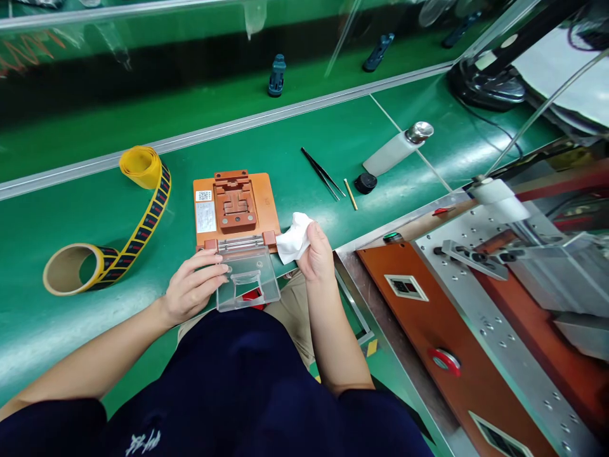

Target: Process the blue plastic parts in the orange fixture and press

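Note:
An orange fixture with a brown raised nest lies on the green bench. Its clear hinged lid is swung back toward my body, over the bench's front edge. On the lid's left side rests my left hand, its fingers spread a little, with no object seen in it. My right hand pinches a crumpled white cloth just right of the fixture's hinge. The cloth's lower left part lies close to the hinge block.
Black tweezers, a small brass rod, a black cap and a white bottle lie behind to the right. A yellow label roll trails a strip on the left. A machine with an orange panel stands at right.

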Demonstrator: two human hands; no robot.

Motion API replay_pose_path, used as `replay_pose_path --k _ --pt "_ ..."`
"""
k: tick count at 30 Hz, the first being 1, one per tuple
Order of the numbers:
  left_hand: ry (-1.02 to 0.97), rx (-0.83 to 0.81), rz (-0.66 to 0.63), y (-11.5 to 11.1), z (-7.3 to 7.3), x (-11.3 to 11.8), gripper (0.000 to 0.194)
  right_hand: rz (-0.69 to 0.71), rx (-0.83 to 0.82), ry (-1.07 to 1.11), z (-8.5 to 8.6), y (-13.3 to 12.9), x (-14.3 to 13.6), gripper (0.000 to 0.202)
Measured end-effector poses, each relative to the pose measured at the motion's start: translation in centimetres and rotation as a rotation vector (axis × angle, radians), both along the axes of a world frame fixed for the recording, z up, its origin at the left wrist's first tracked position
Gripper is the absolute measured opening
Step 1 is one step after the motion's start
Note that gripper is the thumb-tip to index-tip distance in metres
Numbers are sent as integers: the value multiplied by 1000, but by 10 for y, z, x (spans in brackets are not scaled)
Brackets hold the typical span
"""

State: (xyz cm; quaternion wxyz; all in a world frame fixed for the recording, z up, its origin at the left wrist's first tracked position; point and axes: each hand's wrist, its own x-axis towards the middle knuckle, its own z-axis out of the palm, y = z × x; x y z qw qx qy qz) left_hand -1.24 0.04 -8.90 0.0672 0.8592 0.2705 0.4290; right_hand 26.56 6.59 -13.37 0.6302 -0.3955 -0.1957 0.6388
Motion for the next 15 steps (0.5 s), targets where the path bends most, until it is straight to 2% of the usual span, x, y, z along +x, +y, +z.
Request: replay_pose_path --k 7,15 --pt "27 -1 -41 -1 -2 -2 25 -25 -32 -73 1 -1 0 25" --pt "62 -9 -62 -1 -7 -6 22 -40 6 -98 -1 -2 0 25"
